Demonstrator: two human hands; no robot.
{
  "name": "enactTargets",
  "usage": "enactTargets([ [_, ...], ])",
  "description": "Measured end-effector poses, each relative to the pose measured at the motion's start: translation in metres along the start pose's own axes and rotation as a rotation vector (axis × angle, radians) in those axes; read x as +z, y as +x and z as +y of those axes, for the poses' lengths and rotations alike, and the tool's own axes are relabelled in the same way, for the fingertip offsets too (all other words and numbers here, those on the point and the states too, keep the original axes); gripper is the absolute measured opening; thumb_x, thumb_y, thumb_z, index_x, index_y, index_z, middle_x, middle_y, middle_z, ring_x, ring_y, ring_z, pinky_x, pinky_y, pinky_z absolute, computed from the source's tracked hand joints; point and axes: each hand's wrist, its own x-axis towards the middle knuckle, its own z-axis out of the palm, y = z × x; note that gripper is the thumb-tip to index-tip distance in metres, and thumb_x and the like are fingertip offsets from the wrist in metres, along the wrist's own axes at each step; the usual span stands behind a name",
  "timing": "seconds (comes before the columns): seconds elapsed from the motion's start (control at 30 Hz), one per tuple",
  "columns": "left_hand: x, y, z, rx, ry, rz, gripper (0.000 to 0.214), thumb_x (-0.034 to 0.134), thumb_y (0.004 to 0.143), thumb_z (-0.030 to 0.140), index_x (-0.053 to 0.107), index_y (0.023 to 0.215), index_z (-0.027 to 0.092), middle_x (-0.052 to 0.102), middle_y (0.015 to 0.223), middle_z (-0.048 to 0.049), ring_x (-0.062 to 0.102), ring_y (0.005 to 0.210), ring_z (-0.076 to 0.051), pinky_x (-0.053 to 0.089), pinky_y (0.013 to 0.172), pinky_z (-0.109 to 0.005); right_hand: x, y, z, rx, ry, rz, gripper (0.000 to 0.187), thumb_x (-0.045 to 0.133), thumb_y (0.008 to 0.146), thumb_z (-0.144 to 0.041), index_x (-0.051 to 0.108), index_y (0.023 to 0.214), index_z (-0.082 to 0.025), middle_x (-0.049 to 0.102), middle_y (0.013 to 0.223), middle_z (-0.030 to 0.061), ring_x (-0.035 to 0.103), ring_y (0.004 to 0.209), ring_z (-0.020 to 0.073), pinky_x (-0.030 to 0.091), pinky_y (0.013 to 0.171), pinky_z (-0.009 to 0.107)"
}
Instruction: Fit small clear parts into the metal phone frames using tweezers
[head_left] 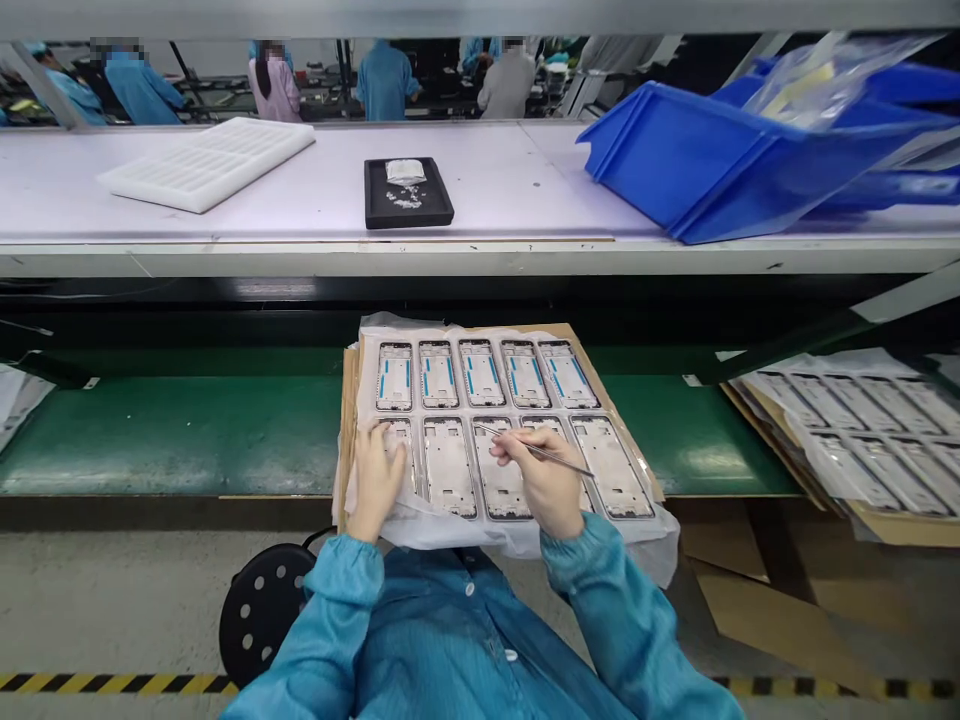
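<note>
My right hand (551, 480) grips slim metal tweezers (559, 460), their tip over the top of a phone frame (499, 490) in the near row. Fingers spread, my left hand (375, 480) rests on the near-left part of the tray, partly covering the leftmost near phone frame (403, 435). Both rows of phone frames sit in a translucent plastic tray (412, 530) on cardboard (349, 400). Blue strips mark the far-row frames, such as the phone frame (480, 375); none show on the near row. My right hand hides part of the frame beneath it.
On the raised shelf stand a white slotted tray (210, 160), a black tray (409, 215) with small clear pieces, and blue bins (705, 160). More phone frames (862, 460) lie stacked at right on the green bench (210, 430). A black stool (262, 610) is below left.
</note>
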Motion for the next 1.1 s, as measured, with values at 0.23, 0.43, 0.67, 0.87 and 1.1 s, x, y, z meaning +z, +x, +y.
enactTargets([
  [0.23,0.026,-0.012,-0.008,0.003,0.468,-0.168,0.062,0.056,0.083,0.015,0.041,0.141,-0.001,0.035,0.155,-0.0340,0.027,0.151,-0.043,0.029,0.121,-0.059,-0.017,0.009,0.081,0.246,-0.045,0.075,0.048,0.093,0.056,-0.056,0.065,0.063,-0.017,0.074,0.062,0.0058,0.070,0.054,0.0188,0.059,0.053,0.031],
  [0.43,0.006,-0.007,0.003,-0.055,0.500,-0.318,0.087,0.061,0.069,0.008,0.030,0.150,-0.004,0.027,0.159,-0.0366,0.016,0.153,-0.047,0.027,0.121,-0.060,-0.022,0.001,0.089,0.269,-0.021,0.056,0.047,0.091,0.060,-0.056,0.065,0.065,-0.017,0.074,0.065,0.0069,0.070,0.055,0.0189,0.060,0.055,0.031],
  [0.67,-0.044,-0.008,-0.012,-0.049,0.174,-0.177,0.065,0.039,0.091,0.015,0.032,0.156,0.013,0.052,0.151,-0.0186,0.049,0.141,-0.029,0.040,0.118,-0.047,-0.019,0.000,0.092,0.290,0.043,0.054,0.044,0.092,0.060,-0.052,0.066,0.066,-0.017,0.075,0.068,0.0066,0.069,0.056,0.0181,0.060,0.055,0.030],
  [0.87,-0.027,-0.023,-0.039,-0.001,0.068,-0.150,0.053,0.036,0.100,0.024,0.042,0.152,0.018,0.042,0.160,-0.0129,0.035,0.150,-0.024,0.028,0.126,-0.042,-0.023,0.000,0.090,0.297,0.034,0.033,0.045,0.093,0.058,-0.053,0.067,0.065,-0.017,0.074,0.064,0.0062,0.068,0.054,0.0173,0.059,0.053,0.029],
  [1.1,-0.028,-0.019,-0.056,0.147,0.205,-0.114,0.042,0.041,0.101,0.023,0.050,0.142,0.019,0.027,0.166,-0.0153,0.011,0.158,-0.031,0.024,0.125,-0.057,0.002,0.004,0.072,0.182,-0.067,-0.134,0.036,0.088,0.068,-0.052,0.070,0.068,-0.021,0.075,0.070,0.0051,0.071,0.058,0.0193,0.061,0.054,0.031],
])
